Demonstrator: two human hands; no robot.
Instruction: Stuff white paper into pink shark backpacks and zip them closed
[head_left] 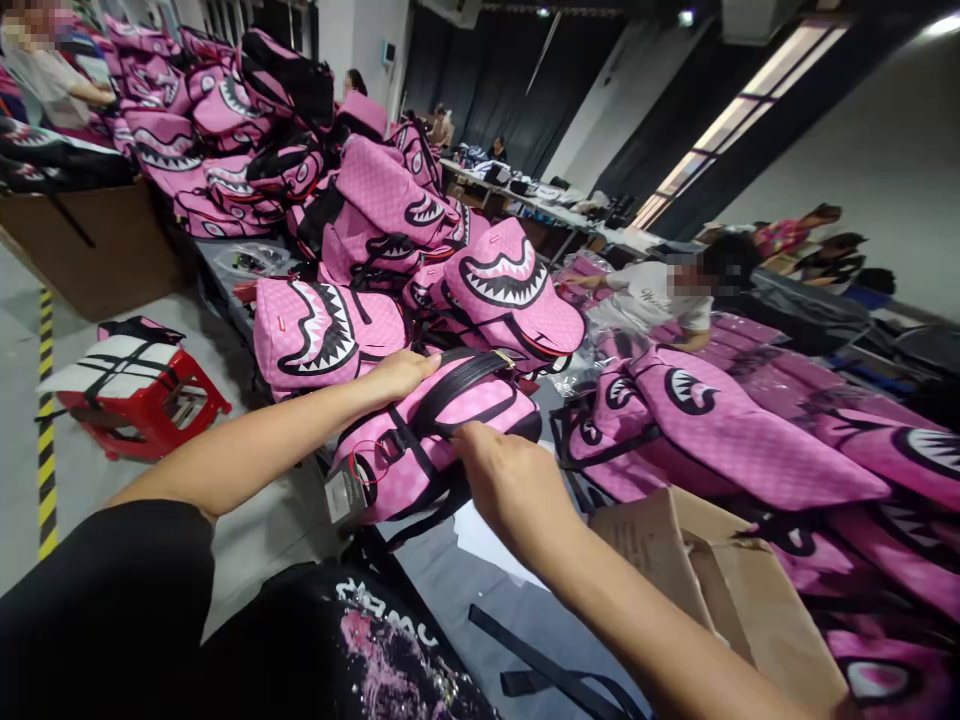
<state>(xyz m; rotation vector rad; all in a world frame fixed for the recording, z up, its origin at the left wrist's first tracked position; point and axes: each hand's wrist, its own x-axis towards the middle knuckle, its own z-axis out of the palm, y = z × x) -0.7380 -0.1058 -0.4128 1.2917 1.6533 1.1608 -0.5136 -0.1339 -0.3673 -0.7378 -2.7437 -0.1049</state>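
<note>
A pink checked backpack (405, 490) with black straps and trim lies at the table edge in front of me. My left hand (409, 374) grips its far left side, the fingertips partly hidden by the bag. On the near right side my right hand (499, 470) is closed against the bag, beside a thick black strap (461, 388); its fingers are mostly out of sight. From the bag's left end hangs a grey tag (345, 493) on a red loop. Just beyond lie two more pink backpacks with shark-mouth prints, one at left (319, 330), one at right (510, 280).
Pink backpacks (165, 140) are heaped along the table's far left. An open cardboard box (645, 535) stands at right beside more bags (750, 430). Loose black straps (555, 675) lie in front. A red stool (161, 410) is on the floor. A co-worker (660, 300) bends over bags.
</note>
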